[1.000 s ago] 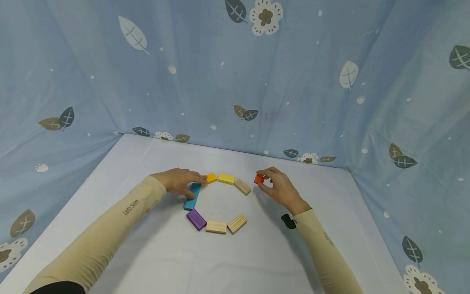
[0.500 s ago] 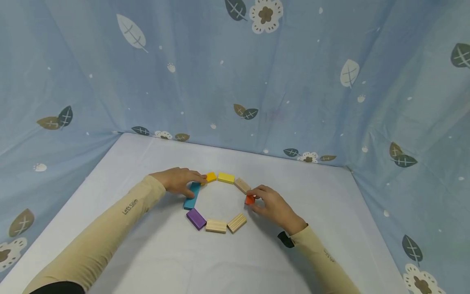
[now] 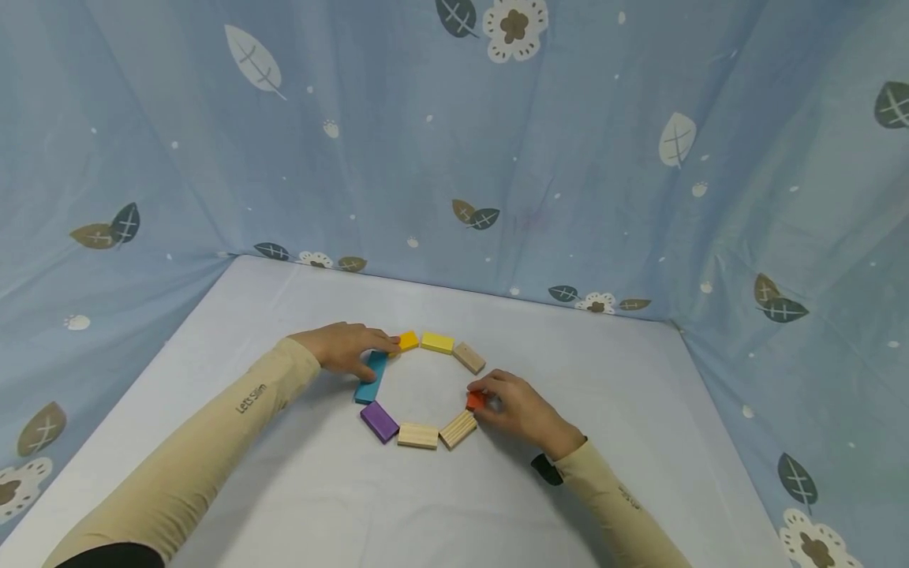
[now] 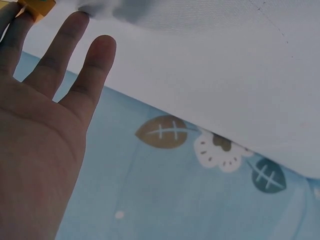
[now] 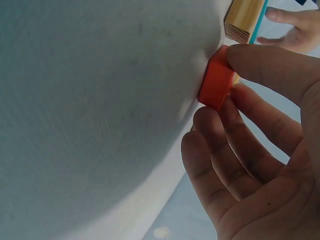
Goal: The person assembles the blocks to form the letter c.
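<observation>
My right hand [image 3: 524,410] pinches a red-orange block [image 3: 475,401] between thumb and fingers, at the right side of a ring of blocks. In the right wrist view the red-orange block [image 5: 217,80] sits low over the white surface, near the end of a striped wooden block [image 5: 245,19]. My left hand [image 3: 348,349] lies over the left side of the ring with fingers extended. Its fingertips touch an orange-yellow block [image 3: 408,341], and its thumb rests on a blue block [image 3: 372,379]. The left wrist view shows the hand [image 4: 45,115] with loosely spread fingers.
Around the ring lie a yellow block [image 3: 437,342], a plain wooden block [image 3: 469,358], a purple block [image 3: 379,423], another plain wooden block [image 3: 418,436] and a striped wooden block [image 3: 458,430]. A blue patterned curtain [image 3: 398,142] borders the white table [image 3: 568,363].
My right hand has brought the red-orange block left and toward me, from beyond the upper right plain block to beside the striped one. The left hand has stayed in place.
</observation>
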{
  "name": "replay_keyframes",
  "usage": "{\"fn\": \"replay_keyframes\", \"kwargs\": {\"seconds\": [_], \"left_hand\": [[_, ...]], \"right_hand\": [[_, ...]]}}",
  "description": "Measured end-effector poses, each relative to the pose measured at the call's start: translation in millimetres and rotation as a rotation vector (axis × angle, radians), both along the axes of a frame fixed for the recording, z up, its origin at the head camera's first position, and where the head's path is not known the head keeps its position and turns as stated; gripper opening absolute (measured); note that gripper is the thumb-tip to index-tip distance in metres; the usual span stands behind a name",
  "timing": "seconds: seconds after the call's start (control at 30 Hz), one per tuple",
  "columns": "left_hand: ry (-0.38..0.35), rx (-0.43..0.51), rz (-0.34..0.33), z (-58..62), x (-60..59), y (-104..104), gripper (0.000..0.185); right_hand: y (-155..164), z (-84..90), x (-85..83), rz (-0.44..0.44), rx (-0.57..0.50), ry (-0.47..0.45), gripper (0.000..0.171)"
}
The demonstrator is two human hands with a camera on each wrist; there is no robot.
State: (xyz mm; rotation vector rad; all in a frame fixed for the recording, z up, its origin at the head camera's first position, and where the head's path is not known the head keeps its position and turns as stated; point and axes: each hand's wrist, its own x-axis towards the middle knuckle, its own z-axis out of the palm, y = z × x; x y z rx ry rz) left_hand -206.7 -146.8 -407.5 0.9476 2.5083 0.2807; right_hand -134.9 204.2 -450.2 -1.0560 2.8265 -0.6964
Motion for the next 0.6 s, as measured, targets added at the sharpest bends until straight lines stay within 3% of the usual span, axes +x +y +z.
{"fn": "replay_keyframes", "kwargs": {"seconds": [0.23, 0.6], "left_hand": [[-0.007, 0.000, 0.001, 2.1, 1.6, -0.4, 0.064], [-0.004, 0.004, 0.000, 3.1, 3.0, 0.6, 0.064]], "right_hand": [[-1.1, -0.4, 4.3, 0.027, 0.006, 0.004, 0.032], [-2.0, 3.0, 11.9, -0.005, 0.016, -0.044, 0.035]]}}
